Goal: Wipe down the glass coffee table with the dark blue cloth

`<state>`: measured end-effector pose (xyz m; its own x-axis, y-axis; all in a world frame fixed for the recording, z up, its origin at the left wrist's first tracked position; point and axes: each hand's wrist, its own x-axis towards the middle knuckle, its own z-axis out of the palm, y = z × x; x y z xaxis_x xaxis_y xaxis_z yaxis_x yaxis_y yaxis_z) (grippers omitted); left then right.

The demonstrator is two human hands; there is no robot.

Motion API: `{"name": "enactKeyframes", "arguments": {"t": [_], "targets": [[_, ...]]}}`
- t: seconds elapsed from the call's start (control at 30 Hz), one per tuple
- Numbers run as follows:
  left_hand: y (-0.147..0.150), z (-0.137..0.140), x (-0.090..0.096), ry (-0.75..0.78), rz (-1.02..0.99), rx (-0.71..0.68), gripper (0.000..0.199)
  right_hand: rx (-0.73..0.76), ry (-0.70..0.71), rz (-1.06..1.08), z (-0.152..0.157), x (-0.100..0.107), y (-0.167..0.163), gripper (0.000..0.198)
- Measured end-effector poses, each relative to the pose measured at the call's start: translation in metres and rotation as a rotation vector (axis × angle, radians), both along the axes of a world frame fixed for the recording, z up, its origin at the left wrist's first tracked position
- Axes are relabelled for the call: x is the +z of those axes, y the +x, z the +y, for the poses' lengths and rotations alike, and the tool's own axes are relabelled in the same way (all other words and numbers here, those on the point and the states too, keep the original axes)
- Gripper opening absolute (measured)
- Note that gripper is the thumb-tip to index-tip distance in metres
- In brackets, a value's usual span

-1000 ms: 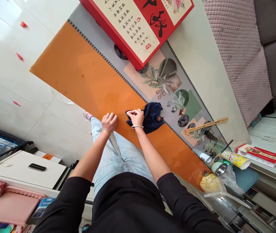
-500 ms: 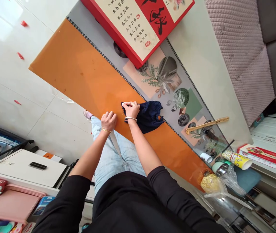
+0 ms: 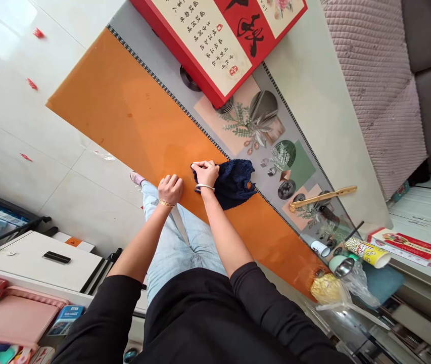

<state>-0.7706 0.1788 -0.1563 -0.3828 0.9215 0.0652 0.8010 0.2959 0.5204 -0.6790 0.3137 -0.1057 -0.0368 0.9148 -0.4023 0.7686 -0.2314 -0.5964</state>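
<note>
The right hand (image 3: 207, 173) has its thumb and fingers closed on one end of a dark blue, fuzzy cloth (image 3: 238, 182). The cloth is bunched up, and most of it sticks out from the hand toward 4 o'clock. It lies on the shiny orange tabletop (image 3: 143, 111) and laps over the black-and-white edge of a grey mat with pictures on it (image 3: 300, 169). At 8 o'clock from the right hand, the left hand (image 3: 170, 189) is curled shut at the tabletop's near edge. I cannot tell if anything is inside it.

To move the cloth well, I would open it flat, press with the whole palm and go slowly, so the mat's edge does not catch.

From the cloth, a big red and cream box (image 3: 219, 45) sits at 12 o'clock. A long, light brown wooden stick (image 3: 323, 198) lies at 3 o'clock. A small white cup (image 3: 320, 248) and a pale green bowl (image 3: 342, 265) are at 4 o'clock, so take care that way.
</note>
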Motion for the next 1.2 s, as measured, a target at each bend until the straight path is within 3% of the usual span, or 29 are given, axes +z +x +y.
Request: {"name": "enactKeyframes", "arguments": {"t": [0.2,0.47,0.67,1.2], "targets": [[0.0,-0.001,0.0,0.019,0.065,-0.021,0.036,0.015,0.017,0.005,-0.002,0.004,0.008,0.007],[0.0,-0.001,-0.001,0.005,-0.042,0.0,0.039,0.074,0.005,0.024,0.001,0.004,0.008,0.008],[0.0,-0.002,-0.003,0.01,-0.009,-0.008,0.038,-0.002,0.023,-0.026,0.008,0.004,-0.003,0.007],[-0.001,0.0,0.001,0.024,-0.005,-0.012,0.035,0.046,-0.013,0.0,0.013,0.006,0.001,0.011]]}}
